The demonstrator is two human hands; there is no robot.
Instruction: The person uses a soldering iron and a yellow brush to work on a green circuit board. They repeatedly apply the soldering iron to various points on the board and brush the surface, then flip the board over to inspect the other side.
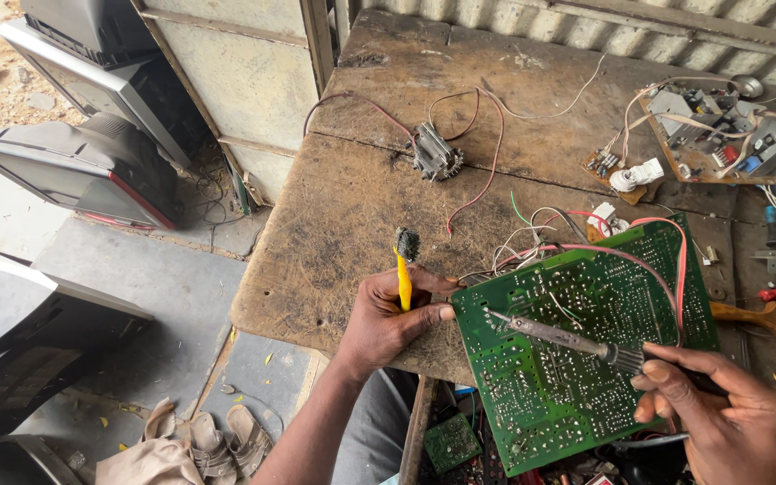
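Head view: soldering iron (560, 335) in right hand (720, 413), tip on green circuit board (577, 359).

A: Circuit board (577, 350) sits at the counter's (334, 224) near edge, the soldering iron (559, 335) lying across it, right hand (720, 413) at its right.

B: And the left hand (392, 323) is just left of the board, brush (404, 265) upright in it. Transformer (435, 154) lies behind, mid-counter.

A: Far right corner, a second board (720, 135). Television sets (83, 162) are on the floor, left.
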